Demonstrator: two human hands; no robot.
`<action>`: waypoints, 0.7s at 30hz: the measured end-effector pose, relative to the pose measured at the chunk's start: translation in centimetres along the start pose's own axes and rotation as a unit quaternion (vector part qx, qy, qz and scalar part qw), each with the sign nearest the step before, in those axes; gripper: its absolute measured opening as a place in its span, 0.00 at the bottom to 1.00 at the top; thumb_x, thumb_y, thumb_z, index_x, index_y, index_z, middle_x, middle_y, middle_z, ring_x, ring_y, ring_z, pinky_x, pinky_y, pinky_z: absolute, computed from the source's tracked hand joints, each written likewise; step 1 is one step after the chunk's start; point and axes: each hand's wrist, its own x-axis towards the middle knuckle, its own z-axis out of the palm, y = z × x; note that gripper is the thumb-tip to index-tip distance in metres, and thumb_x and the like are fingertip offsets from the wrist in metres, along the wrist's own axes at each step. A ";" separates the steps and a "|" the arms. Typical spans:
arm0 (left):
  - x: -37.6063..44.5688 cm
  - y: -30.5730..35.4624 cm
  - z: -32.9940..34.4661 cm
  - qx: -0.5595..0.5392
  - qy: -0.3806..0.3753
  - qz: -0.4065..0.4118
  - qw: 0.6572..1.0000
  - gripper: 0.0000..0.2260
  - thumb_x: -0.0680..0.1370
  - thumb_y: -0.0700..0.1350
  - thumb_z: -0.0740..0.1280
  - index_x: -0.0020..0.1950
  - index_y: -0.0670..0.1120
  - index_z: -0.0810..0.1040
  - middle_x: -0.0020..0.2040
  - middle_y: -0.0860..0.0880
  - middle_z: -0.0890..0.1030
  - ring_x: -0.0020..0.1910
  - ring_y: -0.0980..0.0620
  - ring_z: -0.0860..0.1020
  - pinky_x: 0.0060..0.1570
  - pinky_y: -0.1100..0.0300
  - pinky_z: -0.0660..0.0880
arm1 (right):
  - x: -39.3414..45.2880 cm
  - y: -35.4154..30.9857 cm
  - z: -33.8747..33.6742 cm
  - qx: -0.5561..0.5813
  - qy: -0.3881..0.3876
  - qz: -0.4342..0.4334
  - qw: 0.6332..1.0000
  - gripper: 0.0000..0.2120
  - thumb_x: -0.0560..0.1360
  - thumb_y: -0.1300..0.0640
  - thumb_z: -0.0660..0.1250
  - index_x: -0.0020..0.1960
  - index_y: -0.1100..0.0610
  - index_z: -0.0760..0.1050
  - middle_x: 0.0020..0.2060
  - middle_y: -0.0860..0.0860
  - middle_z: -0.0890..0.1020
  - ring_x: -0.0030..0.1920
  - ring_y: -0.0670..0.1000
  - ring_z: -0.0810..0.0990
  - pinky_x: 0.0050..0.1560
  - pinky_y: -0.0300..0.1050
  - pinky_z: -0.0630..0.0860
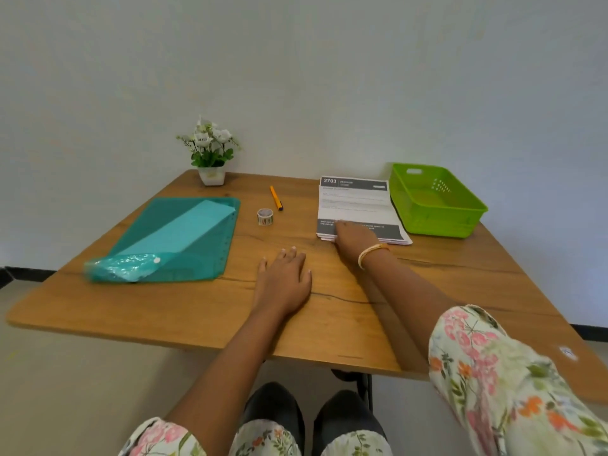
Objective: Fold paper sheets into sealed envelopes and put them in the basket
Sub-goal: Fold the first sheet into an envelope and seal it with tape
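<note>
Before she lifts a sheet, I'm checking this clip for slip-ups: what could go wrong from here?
1. The right hand presses the near edge of the paper stack, which already looks fanned there; several sheets may come up together.
2. The green basket sits right beside the stack, so a dragged sheet might catch its wall.
3. The tape roll stands upright and could roll if bumped.
</note>
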 end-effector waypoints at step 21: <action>-0.1 0.5 -0.2 -0.095 0.118 -0.027 0.988 0.14 0.78 0.51 0.60 0.61 0.48 0.73 0.58 0.49 0.79 0.58 0.49 0.75 0.63 0.49 0.64 | -8.7 4.4 0.3 0.326 0.112 0.040 0.938 0.10 0.74 0.67 0.64 0.41 0.53 0.75 0.38 0.49 0.80 0.43 0.51 0.78 0.36 0.41 0.69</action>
